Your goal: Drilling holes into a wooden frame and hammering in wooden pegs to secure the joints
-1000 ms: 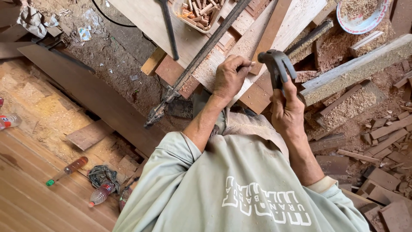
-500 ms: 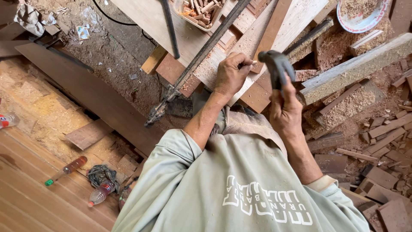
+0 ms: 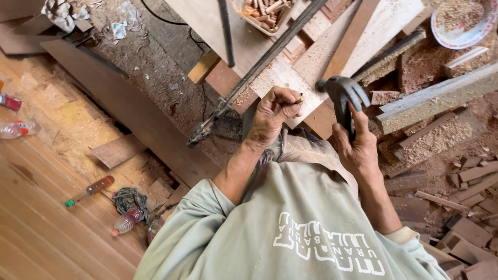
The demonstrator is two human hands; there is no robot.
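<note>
Claw hammer [image 3: 340, 96] sits in the right hand [image 3: 358, 148], at about 1 o'clock from the middle of the frame, grip closed around the dark handle just under the steel head. Choked up like that it should be easy to control; I'd guess the head is heavy and the metal a bit slick, so a hold lower on the handle would swing harder. Left hand [image 3: 275, 111] is pinched shut on something small and thin, probably a nail, can't tell for sure, right over the pale board [image 3: 311, 67] at 12. That board looks rough-sawn, stiff and dusty. Reddish offcuts [image 3: 467, 171] at 3 o'clock, sawdust everywhere, long black bar clamp [image 3: 244, 83] running diagonally.
</note>
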